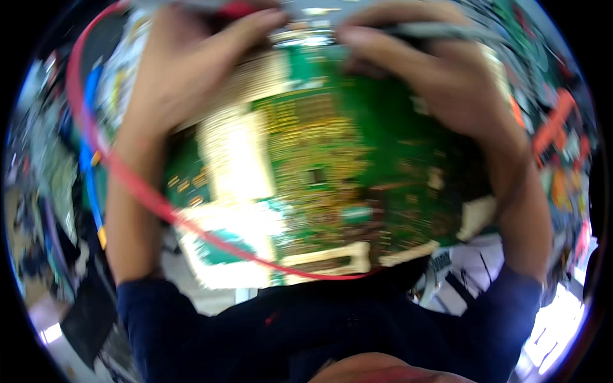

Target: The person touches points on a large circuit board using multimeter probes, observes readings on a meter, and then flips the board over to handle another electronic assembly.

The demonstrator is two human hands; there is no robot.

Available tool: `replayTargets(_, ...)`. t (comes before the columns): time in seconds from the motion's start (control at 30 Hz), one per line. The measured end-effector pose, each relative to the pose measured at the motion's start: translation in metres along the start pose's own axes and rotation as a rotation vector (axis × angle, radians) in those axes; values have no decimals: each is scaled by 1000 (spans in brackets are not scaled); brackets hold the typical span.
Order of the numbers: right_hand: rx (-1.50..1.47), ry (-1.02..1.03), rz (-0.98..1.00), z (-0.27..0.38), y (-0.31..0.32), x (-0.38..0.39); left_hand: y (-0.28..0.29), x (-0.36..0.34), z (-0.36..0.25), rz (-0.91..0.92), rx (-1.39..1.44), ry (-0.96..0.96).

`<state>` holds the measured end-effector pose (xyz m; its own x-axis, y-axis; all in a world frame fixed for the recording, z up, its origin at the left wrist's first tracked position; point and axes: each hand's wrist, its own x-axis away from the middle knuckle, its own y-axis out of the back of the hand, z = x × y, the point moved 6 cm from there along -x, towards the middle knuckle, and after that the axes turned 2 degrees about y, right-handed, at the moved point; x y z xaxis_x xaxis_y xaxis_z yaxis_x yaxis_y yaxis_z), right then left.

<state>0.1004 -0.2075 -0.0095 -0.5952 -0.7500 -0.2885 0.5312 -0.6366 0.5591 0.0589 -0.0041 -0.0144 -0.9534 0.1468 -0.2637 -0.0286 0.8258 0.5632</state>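
Circuit board [396,115] sat between my forearms. At its far right, my right hand [440,80] had its grip around a grey tool [447,30]; far left, my left hand [191,73] blurred, couldn't tell its grip.

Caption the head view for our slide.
Bare left hand and right hand at a large green, gold-patterned circuit board.

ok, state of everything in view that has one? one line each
circuit board: exposed, under both hands
red cable: slack, curving across left forearm and board
blue cable: loose end not discernible
left hand: fingers bent, blurred; grip unclear
right hand: grip apparently closed on grey pen-like tool
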Motion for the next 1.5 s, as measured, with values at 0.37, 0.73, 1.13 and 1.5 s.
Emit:
replayTargets(0.37, -314, -126, -46, -9, -2, -2, 5, -11, 28, -11, 225, 220)
replayTargets(0.73, -323, -54, -41, -13, -9, -9, 9, -11, 30, -33, 200, 197)
replayTargets(1.13, -304, -63, -52, -10, -7, -8, 8, -5, 29, -63, 164, 200)
replayTargets(1.5, -181, -215, 25, 13, 1, -5, 3, 1, 5, -43, 209, 209)
